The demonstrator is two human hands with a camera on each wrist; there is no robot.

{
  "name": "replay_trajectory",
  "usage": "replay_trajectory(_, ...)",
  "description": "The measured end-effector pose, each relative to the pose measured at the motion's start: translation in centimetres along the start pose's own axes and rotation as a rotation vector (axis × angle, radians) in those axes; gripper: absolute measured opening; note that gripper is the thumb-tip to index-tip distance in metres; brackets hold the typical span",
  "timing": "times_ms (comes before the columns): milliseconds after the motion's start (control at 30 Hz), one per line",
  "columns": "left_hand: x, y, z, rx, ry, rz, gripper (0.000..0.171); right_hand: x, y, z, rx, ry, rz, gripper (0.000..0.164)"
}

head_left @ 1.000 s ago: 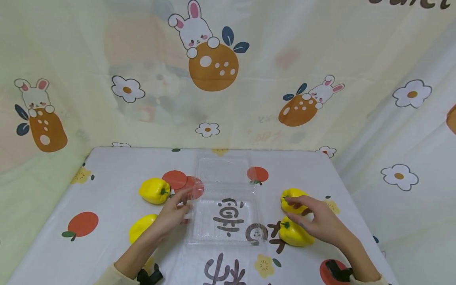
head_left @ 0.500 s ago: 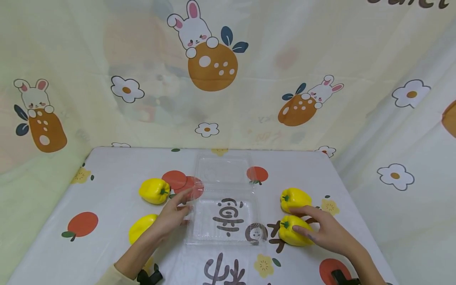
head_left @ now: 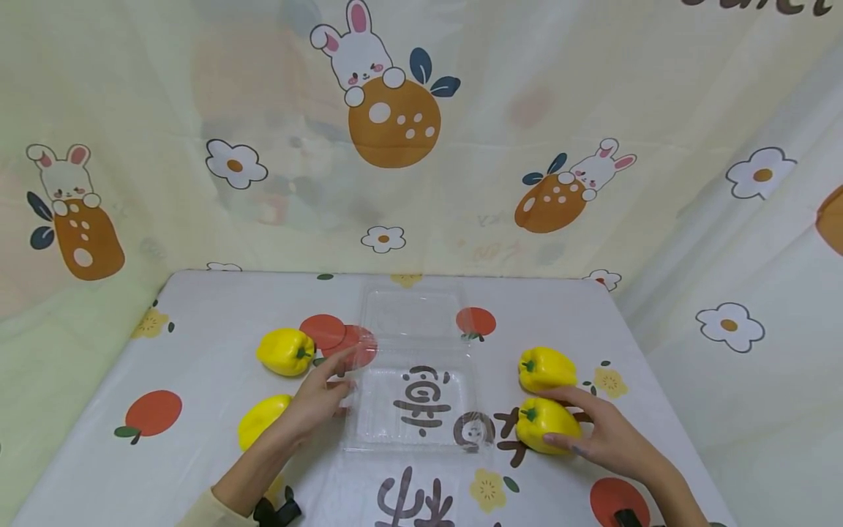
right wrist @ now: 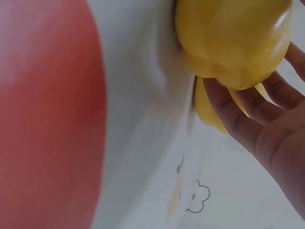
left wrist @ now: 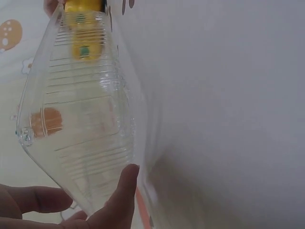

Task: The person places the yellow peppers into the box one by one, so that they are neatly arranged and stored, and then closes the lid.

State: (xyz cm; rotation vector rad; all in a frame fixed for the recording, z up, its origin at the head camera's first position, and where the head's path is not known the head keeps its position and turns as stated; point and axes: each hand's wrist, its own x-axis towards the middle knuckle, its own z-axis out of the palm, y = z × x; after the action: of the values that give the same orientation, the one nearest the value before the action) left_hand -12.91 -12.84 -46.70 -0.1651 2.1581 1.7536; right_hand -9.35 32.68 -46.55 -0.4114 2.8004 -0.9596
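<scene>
A clear plastic clamshell container lies opened flat in the middle of the table, its lid toward the back. My left hand holds the container's left side, thumb low against the wall and fingers up by the rim in the left wrist view. On the right, my right hand grips the nearer yellow bell pepper, thumb on its front and fingers round its far side. In the right wrist view the fingers reach behind that pepper, which still sits low at the tabletop.
Just behind the gripped pepper sits another yellow bell pepper. To the left lie two more, a back pepper and a front pepper partly hidden by my left forearm. A patterned curtain encloses the white cloth-covered table.
My right hand has come down and toward me, from over the two right peppers to round the nearer one. The left hand and the container have stayed put.
</scene>
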Motion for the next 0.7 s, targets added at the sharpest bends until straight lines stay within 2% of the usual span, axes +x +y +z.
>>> replay_trajectory(467,-0.3,-0.2,0.1,0.003,-0.012,0.001,0.067,-0.5,1.5,0.7,0.116,-0.014,0.061,0.074)
replay_trajectory(700,-0.3,-0.2,0.1,0.001,-0.004,-0.016,0.068,-0.6,2.1,0.9,0.185,-0.009,0.032,0.074)
